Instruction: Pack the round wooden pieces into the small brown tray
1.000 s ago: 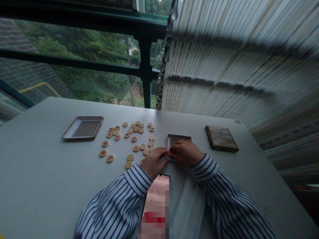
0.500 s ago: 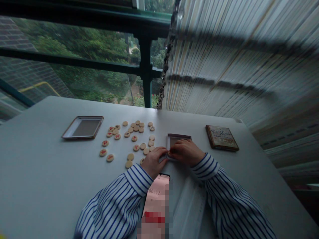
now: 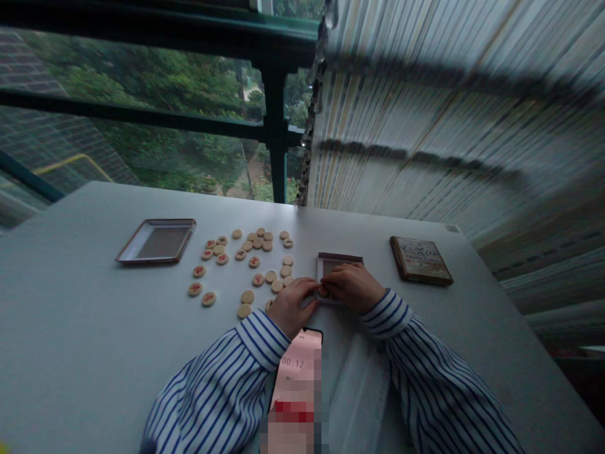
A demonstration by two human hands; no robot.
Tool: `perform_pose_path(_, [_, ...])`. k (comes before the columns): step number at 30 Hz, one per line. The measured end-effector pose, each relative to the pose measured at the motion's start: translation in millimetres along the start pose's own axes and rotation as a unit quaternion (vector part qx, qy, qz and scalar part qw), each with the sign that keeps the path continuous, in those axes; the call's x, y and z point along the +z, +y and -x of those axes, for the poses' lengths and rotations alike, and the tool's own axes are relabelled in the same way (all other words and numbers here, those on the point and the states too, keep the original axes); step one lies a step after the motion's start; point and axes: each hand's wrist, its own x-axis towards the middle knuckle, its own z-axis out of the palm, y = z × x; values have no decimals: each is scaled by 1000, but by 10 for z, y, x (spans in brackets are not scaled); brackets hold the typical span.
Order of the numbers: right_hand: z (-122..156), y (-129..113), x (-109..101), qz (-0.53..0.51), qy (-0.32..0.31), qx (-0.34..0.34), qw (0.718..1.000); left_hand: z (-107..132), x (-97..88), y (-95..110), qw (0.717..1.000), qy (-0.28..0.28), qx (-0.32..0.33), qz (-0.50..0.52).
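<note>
Left hand (image 3: 293,307) and right hand (image 3: 353,288), fingers curled, pinch one disc (image 3: 323,291) at the box (image 3: 341,259) rim; a slack pinch may drop it among the loose discs (image 3: 258,261) to their left.

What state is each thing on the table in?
left hand, fingertips at a disc, grip unclear
right hand, over the small tray, fingertips at that disc
small tray, open, partly covered
loose discs, scattered flat
left tray, open side up
printed box, flat, print up
phone, screen lit
</note>
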Motion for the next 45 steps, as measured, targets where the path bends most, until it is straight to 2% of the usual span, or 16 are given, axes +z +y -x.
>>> perform_pose_path(45, [31,-69,-44,6,-20,-12,1000,6,30,-18,999,19,14,-32])
